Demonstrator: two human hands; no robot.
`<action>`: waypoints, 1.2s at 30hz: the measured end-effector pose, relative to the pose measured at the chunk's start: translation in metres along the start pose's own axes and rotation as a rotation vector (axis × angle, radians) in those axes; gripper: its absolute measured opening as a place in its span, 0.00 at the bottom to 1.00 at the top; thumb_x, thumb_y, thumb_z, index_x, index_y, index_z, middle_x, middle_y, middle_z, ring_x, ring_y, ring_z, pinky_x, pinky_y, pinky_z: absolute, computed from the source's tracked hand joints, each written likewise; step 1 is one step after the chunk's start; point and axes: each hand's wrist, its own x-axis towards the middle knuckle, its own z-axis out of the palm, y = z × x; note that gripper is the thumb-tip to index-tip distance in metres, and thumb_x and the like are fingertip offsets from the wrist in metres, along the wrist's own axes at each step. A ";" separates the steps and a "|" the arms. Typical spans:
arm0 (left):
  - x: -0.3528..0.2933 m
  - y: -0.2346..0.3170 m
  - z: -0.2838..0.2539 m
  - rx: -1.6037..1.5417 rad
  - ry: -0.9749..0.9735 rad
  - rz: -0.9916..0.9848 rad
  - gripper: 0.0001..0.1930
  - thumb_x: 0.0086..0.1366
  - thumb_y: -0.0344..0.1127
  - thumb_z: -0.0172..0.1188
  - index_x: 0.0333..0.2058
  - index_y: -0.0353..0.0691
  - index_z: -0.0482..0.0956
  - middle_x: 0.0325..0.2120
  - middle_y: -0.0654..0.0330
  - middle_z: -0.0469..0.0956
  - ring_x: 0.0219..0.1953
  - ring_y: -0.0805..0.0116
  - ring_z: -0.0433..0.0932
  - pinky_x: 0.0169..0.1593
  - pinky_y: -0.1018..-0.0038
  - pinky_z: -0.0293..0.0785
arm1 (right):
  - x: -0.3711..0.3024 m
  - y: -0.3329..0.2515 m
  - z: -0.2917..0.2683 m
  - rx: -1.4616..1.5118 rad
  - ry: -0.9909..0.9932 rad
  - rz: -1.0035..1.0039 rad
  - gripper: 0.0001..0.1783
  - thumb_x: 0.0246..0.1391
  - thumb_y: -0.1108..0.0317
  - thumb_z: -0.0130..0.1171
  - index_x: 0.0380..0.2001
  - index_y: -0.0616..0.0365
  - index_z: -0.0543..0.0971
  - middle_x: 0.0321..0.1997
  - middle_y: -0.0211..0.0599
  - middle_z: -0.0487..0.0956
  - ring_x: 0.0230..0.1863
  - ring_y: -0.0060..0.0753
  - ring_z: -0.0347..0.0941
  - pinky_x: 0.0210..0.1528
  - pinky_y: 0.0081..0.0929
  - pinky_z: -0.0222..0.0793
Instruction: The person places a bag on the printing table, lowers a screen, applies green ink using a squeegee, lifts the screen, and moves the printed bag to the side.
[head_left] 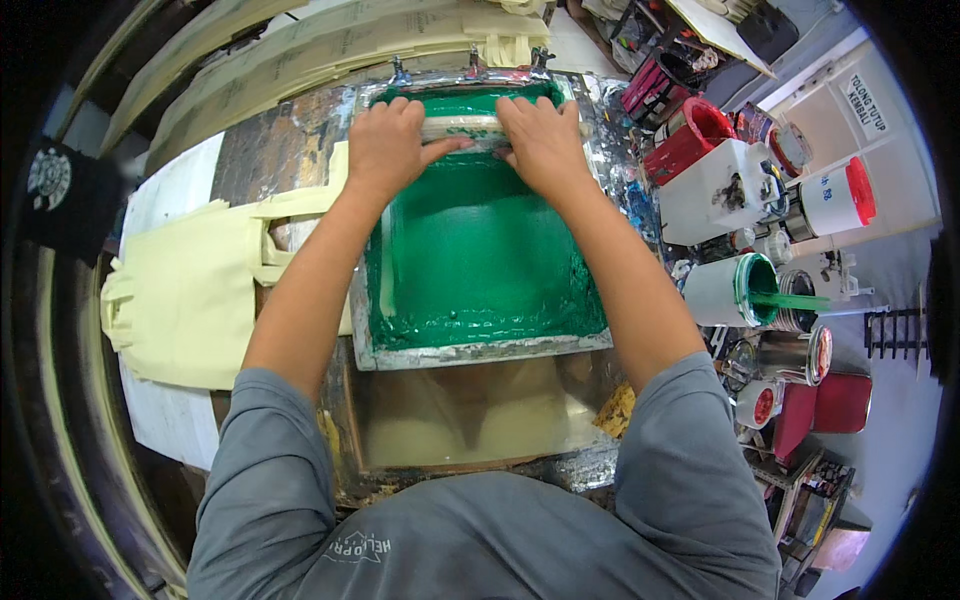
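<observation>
Both my arms stretch forward over a screen-printing frame (480, 357) coated inside with wet green ink (485, 255). At its far end lies a squeegee (462, 127) with a pale, ink-smeared handle, set crosswise. My left hand (388, 145) is closed round the handle's left part, thumb along the near side. The right part is gripped by my right hand (545, 145), its fingers curled over the top. The squeegee's lower edge is hidden by the hands and the ink. Metal clamps (473, 65) stand along the frame's far edge.
Pale yellow fabric bags (185, 290) lie left of the frame, and more fill the racks (330, 40) at the upper left. Ink pots crowd the right side, among them a white bucket (715, 292) with green ink and a stick, and a red container (690, 140).
</observation>
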 end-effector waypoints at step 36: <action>-0.262 0.052 -0.157 -0.356 -0.078 -0.473 0.52 0.45 0.69 0.81 0.65 0.41 0.83 0.33 0.62 0.77 0.39 0.58 0.75 0.51 0.57 0.66 | -0.182 -0.095 -0.146 0.222 -0.188 0.060 0.34 0.62 0.35 0.63 0.48 0.58 0.81 0.46 0.44 0.79 0.54 0.52 0.71 0.65 0.63 0.54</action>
